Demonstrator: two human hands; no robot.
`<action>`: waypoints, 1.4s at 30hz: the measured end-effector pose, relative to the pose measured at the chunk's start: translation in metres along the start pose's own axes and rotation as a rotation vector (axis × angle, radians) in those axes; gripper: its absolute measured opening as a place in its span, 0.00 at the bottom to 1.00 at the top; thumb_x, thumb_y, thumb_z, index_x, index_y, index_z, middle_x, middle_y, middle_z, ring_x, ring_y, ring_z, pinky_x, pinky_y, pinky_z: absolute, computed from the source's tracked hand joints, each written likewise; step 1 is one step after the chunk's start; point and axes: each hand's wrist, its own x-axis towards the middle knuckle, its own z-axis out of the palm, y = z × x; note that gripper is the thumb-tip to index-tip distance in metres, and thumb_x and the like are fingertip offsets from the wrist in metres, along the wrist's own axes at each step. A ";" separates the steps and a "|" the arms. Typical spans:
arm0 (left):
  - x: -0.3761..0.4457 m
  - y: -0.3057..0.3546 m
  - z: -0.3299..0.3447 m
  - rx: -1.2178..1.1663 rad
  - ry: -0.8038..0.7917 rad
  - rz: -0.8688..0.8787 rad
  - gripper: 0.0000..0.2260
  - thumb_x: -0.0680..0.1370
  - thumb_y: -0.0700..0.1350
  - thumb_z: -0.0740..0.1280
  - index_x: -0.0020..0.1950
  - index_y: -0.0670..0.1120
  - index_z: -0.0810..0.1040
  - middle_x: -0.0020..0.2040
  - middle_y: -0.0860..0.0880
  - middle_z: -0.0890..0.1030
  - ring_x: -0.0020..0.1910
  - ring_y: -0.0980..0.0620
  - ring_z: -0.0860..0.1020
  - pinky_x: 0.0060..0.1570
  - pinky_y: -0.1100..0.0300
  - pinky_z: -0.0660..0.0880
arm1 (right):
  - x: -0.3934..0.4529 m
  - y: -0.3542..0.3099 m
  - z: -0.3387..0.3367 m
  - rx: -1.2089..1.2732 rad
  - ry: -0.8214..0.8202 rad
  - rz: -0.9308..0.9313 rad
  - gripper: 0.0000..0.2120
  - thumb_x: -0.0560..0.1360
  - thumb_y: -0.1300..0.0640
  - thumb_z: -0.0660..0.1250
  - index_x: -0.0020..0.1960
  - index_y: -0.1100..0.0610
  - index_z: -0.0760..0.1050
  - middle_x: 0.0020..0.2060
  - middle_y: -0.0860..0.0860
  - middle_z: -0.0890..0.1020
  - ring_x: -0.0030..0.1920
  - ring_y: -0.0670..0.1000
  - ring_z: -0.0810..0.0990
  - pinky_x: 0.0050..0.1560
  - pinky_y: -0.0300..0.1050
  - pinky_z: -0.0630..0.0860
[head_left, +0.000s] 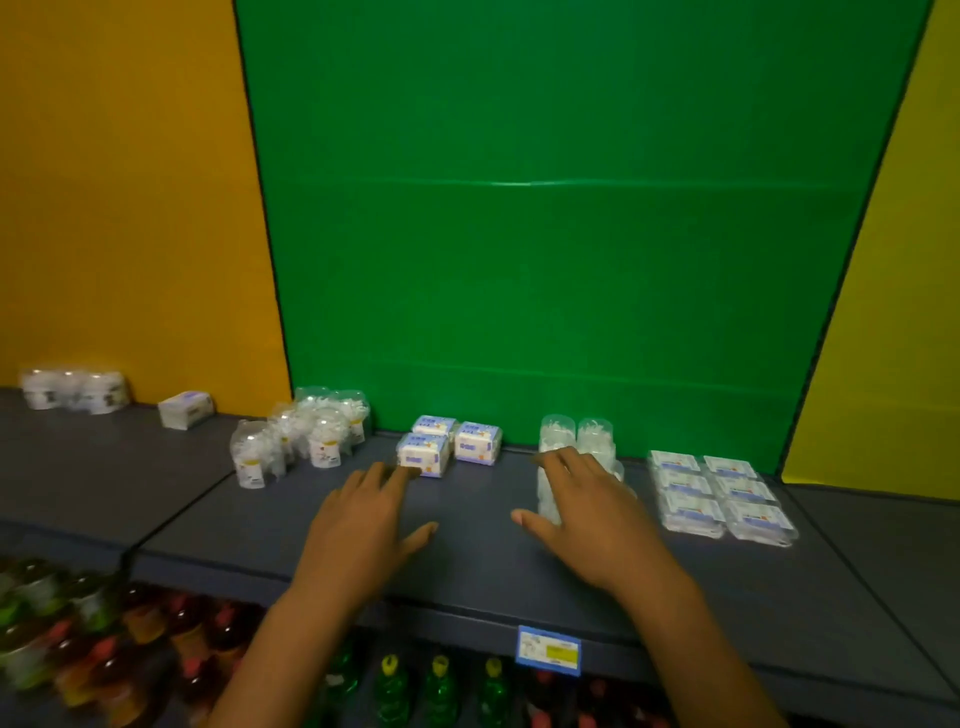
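Both of my hands reach out over a dark grey shelf (467, 525), fingers straight and spread. My left hand (363, 525) has its fingertips next to the nearest of three small white-and-blue packs (423, 454); whether they touch is blurred. My right hand (582, 509) hovers over a group of clear plastic containers (576, 439) and hides the front ones. Neither hand holds anything.
Clear tubs of cotton swabs (306, 436) stand at the left, flat clear packs (722, 493) in two rows at the right. A white box (185, 409) and wrapped rolls (72, 391) lie far left. A price tag (548, 650) hangs on the shelf edge, with bottles (441, 691) below. Behind the shelf stands a green back panel (545, 234).
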 end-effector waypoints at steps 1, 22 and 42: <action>-0.009 -0.014 -0.004 0.001 0.001 -0.011 0.29 0.76 0.63 0.60 0.74 0.54 0.60 0.69 0.50 0.67 0.66 0.48 0.67 0.61 0.54 0.70 | 0.001 -0.016 0.002 0.010 -0.012 -0.013 0.33 0.77 0.34 0.57 0.75 0.50 0.58 0.70 0.49 0.66 0.69 0.52 0.66 0.65 0.48 0.67; -0.192 -0.300 -0.098 0.118 0.144 -0.446 0.28 0.74 0.64 0.61 0.71 0.53 0.64 0.64 0.52 0.72 0.62 0.50 0.71 0.57 0.55 0.72 | 0.070 -0.357 0.075 0.172 -0.054 -0.448 0.32 0.77 0.33 0.56 0.74 0.49 0.58 0.69 0.47 0.65 0.69 0.50 0.65 0.65 0.47 0.69; -0.130 -0.542 -0.124 0.227 0.195 -0.566 0.27 0.76 0.63 0.61 0.72 0.55 0.62 0.66 0.54 0.70 0.65 0.52 0.69 0.60 0.56 0.71 | 0.263 -0.558 0.177 0.309 -0.054 -0.570 0.31 0.78 0.34 0.57 0.74 0.49 0.59 0.69 0.46 0.66 0.68 0.49 0.67 0.63 0.46 0.69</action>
